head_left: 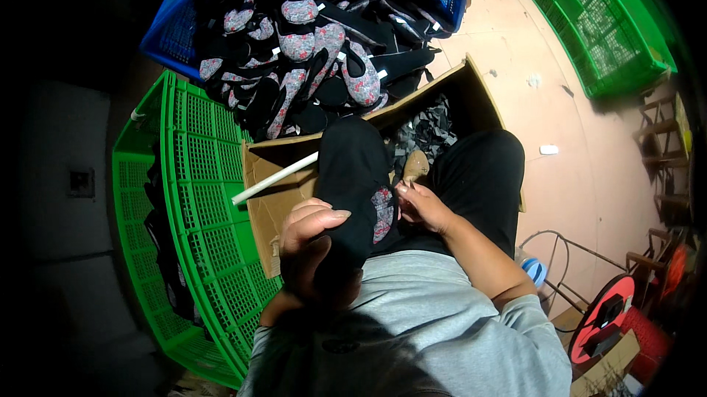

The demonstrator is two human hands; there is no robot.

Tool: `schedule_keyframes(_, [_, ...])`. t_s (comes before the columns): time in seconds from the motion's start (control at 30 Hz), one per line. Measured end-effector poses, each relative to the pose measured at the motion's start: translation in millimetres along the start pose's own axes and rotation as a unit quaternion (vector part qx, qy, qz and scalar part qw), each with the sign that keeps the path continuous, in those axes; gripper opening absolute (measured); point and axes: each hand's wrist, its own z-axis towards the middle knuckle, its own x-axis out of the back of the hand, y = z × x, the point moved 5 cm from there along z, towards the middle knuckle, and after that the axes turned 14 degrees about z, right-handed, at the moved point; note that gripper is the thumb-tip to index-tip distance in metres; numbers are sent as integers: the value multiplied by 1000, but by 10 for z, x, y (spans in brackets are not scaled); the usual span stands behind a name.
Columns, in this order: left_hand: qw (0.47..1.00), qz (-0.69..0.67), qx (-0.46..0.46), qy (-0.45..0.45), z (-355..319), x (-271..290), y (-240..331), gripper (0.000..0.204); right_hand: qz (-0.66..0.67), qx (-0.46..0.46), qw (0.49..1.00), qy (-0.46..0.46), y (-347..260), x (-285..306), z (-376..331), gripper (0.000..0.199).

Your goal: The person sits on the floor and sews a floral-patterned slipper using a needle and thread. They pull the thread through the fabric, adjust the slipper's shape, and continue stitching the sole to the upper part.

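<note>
Across my lap lies a black cloth slipper with a grey-and-red floral patch [383, 214]. Its black part blends into my dark trousers, so its outline is hard to follow. My left hand [313, 231] is closed around the black end, thumb on top. On the other side, my right hand [426, 205] pinches at the edge by the floral patch. Something small and dark shows at its fingertips, too small to name. Just beyond those fingers is a tan rounded thing [417, 165], partly hidden between my legs.
Between my knees stands an open cardboard box [283, 198] with dark scraps [431, 132] and a white tube [276, 177] across it. Ahead, a blue crate [168, 36] overflows with similar slippers [298, 47]. Green crates stand left [210, 198] and far right [589, 29]. A red round-topped stool [600, 316] is at right.
</note>
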Motion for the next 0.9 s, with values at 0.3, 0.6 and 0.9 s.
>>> schedule_keyframes(0.3, [999, 21, 12, -43, 48, -151, -16, 75, -67, 34, 997, -15, 15, 15, 2, 27])
schedule_keyframes(0.6, [994, 17, 21, -106, 122, -232, 78, 54, -116, 76, 988, -74, -26, -15, 22, 13])
schedule_keyframes(0.9, [995, 16, 5, -94, 85, -247, 73, 57, -120, 61, 987, -91, 32, -5, 52, 11])
